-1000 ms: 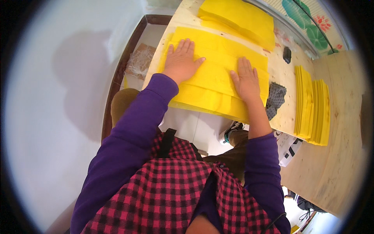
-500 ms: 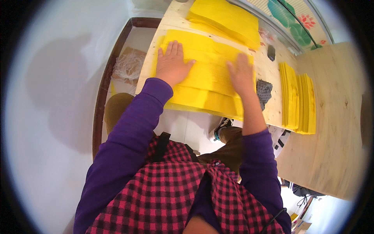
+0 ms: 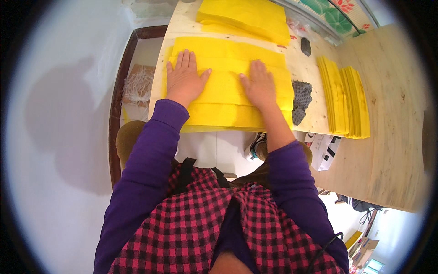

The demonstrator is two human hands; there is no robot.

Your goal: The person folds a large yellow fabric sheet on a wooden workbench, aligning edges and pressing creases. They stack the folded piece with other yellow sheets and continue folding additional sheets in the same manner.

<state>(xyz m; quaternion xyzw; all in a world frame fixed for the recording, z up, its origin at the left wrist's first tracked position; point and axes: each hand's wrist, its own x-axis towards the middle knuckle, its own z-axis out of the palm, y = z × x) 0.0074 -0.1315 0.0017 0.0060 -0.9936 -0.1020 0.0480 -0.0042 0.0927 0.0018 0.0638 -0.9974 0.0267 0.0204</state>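
Observation:
Yellow fabric sheets [image 3: 223,84] lie in overlapping layers on the wooden table in front of me, their near edge reaching the table's front edge. My left hand [image 3: 185,80] rests flat on the left part of the top layer, fingers stretched out and pointing away. On the right part lies my right hand [image 3: 260,84], palm down, with the thumb spread to the left. Neither hand grips anything. Just right of the sheets is a crumpled dark grey textured cloth [image 3: 301,100].
Behind the sheets lies another yellow stack [image 3: 246,20]. Folded yellow bundles [image 3: 344,100] stand at the right by a plywood panel [image 3: 383,114]. A small dark object [image 3: 305,46] sits near the back. Left of the table, a box with stringy plastic [image 3: 138,84] is on the floor beside the wall.
My right hand, blurred before, has moved left and inward over the sheets and is now still. My left hand remains flat on them. The whole view has shifted slightly.

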